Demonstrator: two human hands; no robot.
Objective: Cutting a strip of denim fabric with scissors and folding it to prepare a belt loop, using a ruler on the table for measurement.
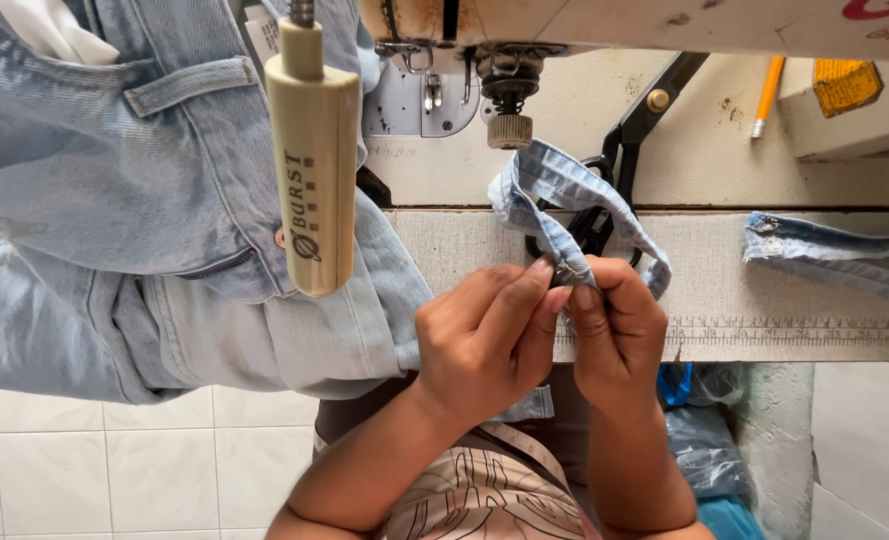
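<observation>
My left hand [484,335] and my right hand [616,330] meet in front of me, pinching the two ends of a narrow light-blue denim strip [554,190]. The strip loops up and away from my fingertips over the table edge. A pair of light-blue jeans [114,200] lies spread over the left of the sewing table, its hem hanging beside my left wrist. The sewing machine head [504,70] with its needle and presser foot sits just beyond the strip.
Black scissors [629,140] lie behind the strip on the cream table [704,160]. A cream cylindrical handle [312,170] hangs in front of the jeans. Another denim piece [834,250] lies at right, with an orange pencil [767,95]. A ruler strip [784,330] edges the table.
</observation>
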